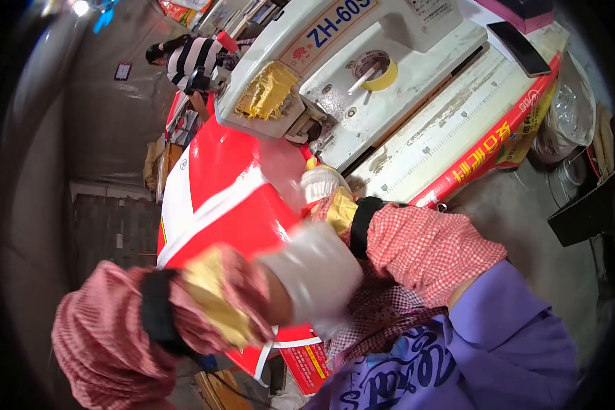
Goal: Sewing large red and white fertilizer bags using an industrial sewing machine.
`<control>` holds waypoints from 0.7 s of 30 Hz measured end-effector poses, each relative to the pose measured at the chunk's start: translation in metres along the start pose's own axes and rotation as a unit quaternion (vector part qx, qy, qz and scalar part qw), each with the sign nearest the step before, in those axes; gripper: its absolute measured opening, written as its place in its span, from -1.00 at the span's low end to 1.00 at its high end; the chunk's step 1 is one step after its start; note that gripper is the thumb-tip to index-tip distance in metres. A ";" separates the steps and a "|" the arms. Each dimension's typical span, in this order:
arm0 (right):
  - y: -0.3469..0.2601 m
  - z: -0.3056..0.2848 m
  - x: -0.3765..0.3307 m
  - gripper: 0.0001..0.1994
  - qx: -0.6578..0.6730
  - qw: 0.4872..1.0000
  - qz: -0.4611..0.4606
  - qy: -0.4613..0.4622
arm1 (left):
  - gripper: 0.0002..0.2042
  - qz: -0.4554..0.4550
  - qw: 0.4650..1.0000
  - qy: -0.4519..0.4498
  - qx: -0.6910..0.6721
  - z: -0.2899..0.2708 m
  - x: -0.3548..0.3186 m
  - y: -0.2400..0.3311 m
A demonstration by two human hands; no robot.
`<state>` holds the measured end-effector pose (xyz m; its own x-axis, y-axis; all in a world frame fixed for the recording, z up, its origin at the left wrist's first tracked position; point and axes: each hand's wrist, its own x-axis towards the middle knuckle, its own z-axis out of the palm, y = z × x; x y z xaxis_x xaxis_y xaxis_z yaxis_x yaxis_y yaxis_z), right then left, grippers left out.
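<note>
A large glossy red and white plastic sheet (232,174), perhaps a woven bag, drapes over the left end of a white industrial sewing machine (403,75). My right hand (323,184), in a white glove, rests at the sheet's edge beside the presser foot (311,123); its fingers are mostly hidden. Nearer to me, my left hand (318,273), also gloved in white, is over the sheet and smeared by motion. Whether it grips anything does not show. Red checked sleeve covers with black bands are on both forearms.
A roll of yellow tape (381,74) lies on the machine bed. At the table's far right end is a black phone (519,49). A clear plastic bag (568,113) hangs beyond the table's edge. Another person (195,61) in a striped top works at the back left.
</note>
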<state>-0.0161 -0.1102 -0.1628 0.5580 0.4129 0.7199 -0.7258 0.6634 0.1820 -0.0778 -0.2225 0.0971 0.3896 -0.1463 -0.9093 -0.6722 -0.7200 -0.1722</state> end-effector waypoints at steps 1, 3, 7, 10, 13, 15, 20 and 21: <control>0.010 -0.014 -0.010 -0.77 -0.023 0.998 -0.004 0.058 | -0.83 -0.084 0.992 -0.057 0.070 -0.005 -0.012 -0.018; 0.004 -0.063 0.001 -0.76 -0.076 0.988 -0.037 0.129 | -0.80 -0.113 0.992 -0.014 0.057 -0.020 -0.020 -0.081; 0.038 -0.064 0.050 -0.84 0.133 0.893 -0.012 -0.429 | -0.80 -0.146 0.974 -0.006 0.175 -0.006 -0.078 -0.072; 0.018 -0.018 -0.003 -0.84 0.181 0.963 0.069 -0.187 | -0.81 -0.139 0.988 0.035 0.061 0.051 -0.049 0.004; -0.009 0.039 -0.016 -0.83 0.166 0.939 0.143 0.263 | -0.88 0.061 0.977 0.194 -0.064 0.048 0.003 0.038; -0.015 0.068 0.004 -0.82 0.138 0.812 0.185 0.537 | -0.88 0.044 0.987 0.123 -0.095 0.015 0.016 0.031; 0.010 -0.087 -0.007 -0.82 -0.035 0.990 0.033 0.132 | -0.87 -0.008 0.995 0.034 -0.091 -0.010 0.026 0.010; 0.017 -0.075 -0.007 -0.82 -0.028 0.990 0.044 0.130 | -0.87 -0.016 0.994 0.034 -0.102 0.001 0.020 0.002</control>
<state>-0.0023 -0.0546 -0.2145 0.5836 0.6130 0.5326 -0.7572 0.6478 0.0841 -0.0714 -0.2262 0.0783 0.4551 -0.1606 -0.8758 -0.5201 -0.8463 -0.1151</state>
